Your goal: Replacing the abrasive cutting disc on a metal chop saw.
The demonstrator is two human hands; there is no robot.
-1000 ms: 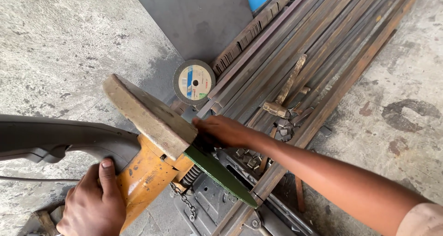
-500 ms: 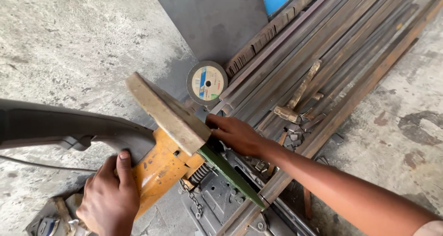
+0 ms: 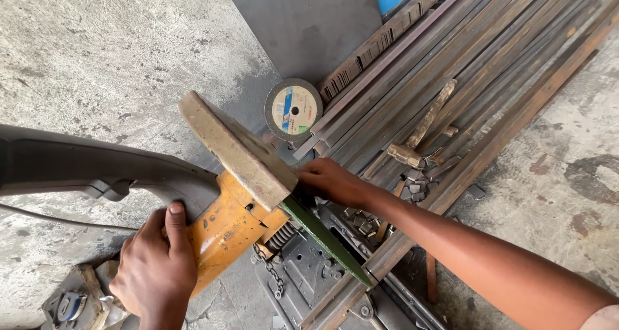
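Chop saw [image 3: 225,220], with its yellow body and grey handle, fills the lower left of the view and sits tilted up off its grey base [image 3: 303,272]. At about 7 o'clock the left hand [image 3: 155,272] lies flat against the yellow housing, thumb up along it and fingers spread rather than wrapped, probably to steady the raised head. Whether it grips anything underneath cannot be told. Just right of centre the right hand [image 3: 332,182] reaches in under the tan blade guard [image 3: 238,149], fingers curled near the green cutting disc [image 3: 325,240]. The guard hides the fingertips, so what they pinch, if anything, is unclear. A small chain [image 3: 271,272] hangs by the spring below the housing.

Farther off, toward 12 o'clock, a spare round disc [image 3: 294,109] with a pale label leans on the floor against the end of a long stack of steel bars [image 3: 464,66] running up to 1 o'clock. A hammer [image 3: 422,127] with a wooden handle rests on top of the bars, near at hand. Beyond it stands a dark metal sheet [image 3: 309,27].
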